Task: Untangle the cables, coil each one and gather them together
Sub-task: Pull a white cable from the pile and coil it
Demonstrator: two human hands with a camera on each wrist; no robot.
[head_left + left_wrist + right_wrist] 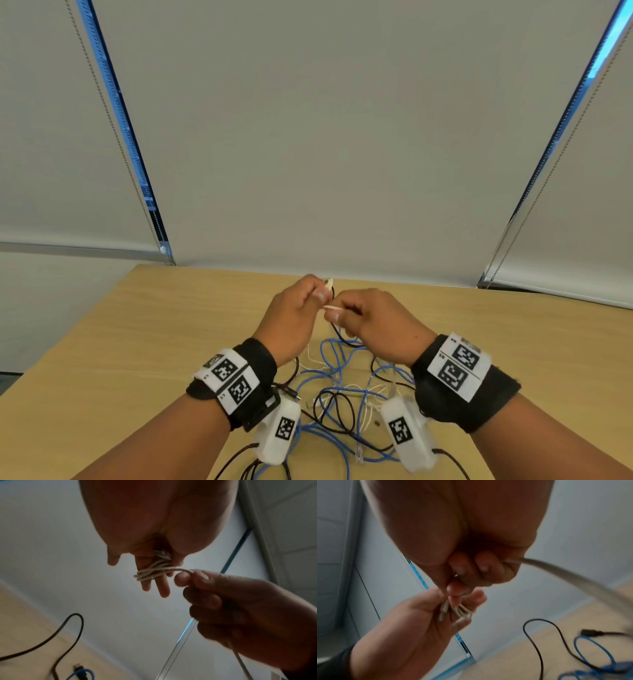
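The white cable [150, 573] is wound in several small loops around two straight fingers of the left hand [291, 318], held up above the table [137, 342] at its far middle. The right hand [370, 322] pinches the cable's free run just beside those loops, its other fingers curled in, and the slack trails down from it toward the heap below.

That heap is where I'd expect trouble. The blue cable [329, 363], the black cable [339, 407] and more white strands lie crossed over one another between the two wrists. If the trailing white length is still threaded through them, the next wrap could snag and drag the whole knot upward, or tighten it.

The loops themselves look loose and sit near the fingertips. A sharp tug from the right hand might slide them off and undo the coil.
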